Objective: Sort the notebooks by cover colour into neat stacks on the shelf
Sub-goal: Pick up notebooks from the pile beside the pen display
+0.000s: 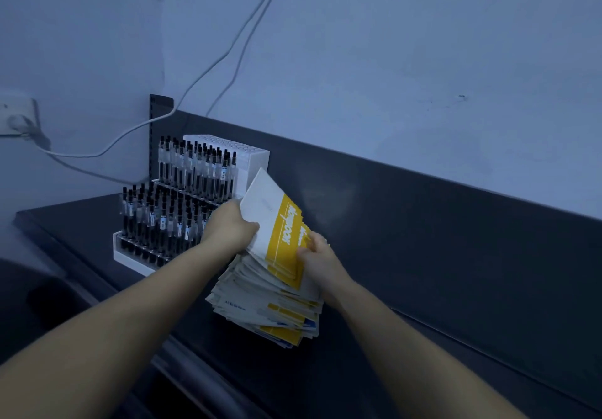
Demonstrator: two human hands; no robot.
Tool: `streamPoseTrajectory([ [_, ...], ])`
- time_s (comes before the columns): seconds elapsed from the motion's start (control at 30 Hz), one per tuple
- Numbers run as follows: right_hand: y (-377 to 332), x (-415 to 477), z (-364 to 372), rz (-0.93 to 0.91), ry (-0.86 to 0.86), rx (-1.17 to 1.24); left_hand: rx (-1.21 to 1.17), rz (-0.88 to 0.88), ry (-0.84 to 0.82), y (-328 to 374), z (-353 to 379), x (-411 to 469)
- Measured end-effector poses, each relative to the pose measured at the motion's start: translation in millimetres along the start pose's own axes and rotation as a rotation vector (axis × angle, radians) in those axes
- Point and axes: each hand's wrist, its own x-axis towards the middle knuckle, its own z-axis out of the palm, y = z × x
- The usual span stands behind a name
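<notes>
Wall: I am seeing a pale wall point(391, 76) running behind everything, with two cables point(228, 53) hanging down it.
Shelf: a dark shelf point(78, 223) is carrying all the items, with a dark back panel rising behind it.
Pen rack: a white stepped pen rack point(182, 203) is standing toward the shelf's left end, just beside the notebooks.
Notebook stack: an uneven notebook stack point(260, 308) is lying on the shelf, showing yellow and blue edges.
Top notebooks: the yellow-and-white top notebooks point(273, 229) are tilting up off the stack.
Left hand: the left hand point(228, 229) is gripping their left edge, thumb on the white cover.
Right hand: the right hand point(321, 262) fingers are pinching the yellow lower-right edge.
</notes>
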Motion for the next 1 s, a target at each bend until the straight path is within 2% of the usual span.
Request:
streamPoseTrajectory([
  [0.17, -3.7, -2.3, -4.1, 0.062, 0.162, 0.019, -0.296, 0.038, -0.020, 4.1, -1.4, -6.1],
  [0.27, -5.8, -7.8, -9.4, 0.135, 0.196, 0.165, -0.412, 0.081, -0.074, 9.4, 3.7, -17.2],
  [0.4, -4.4, -26.9, -28.0, 0.091, 0.342, 0.308, -0.437, 0.193, -0.157, 14.7, 17.6, -32.3],
  [0.53, 6.8, -57.9, -55.1, -0.027, 0.500, 0.228, -0.435, 0.254, -0.212, 19.6, 46.4, -56.0],
  [0.63, 22.5, -84.4, -73.5, -0.044, 0.594, 0.223, -0.431, 0.272, -0.255, 30.9, 72.7, -83.1],
  [1.0, 91.4, -215.6, -185.8, -0.094, 0.751, 0.066, -0.476, 0.297, -0.482, 90.1, 167.6, -213.9],
])
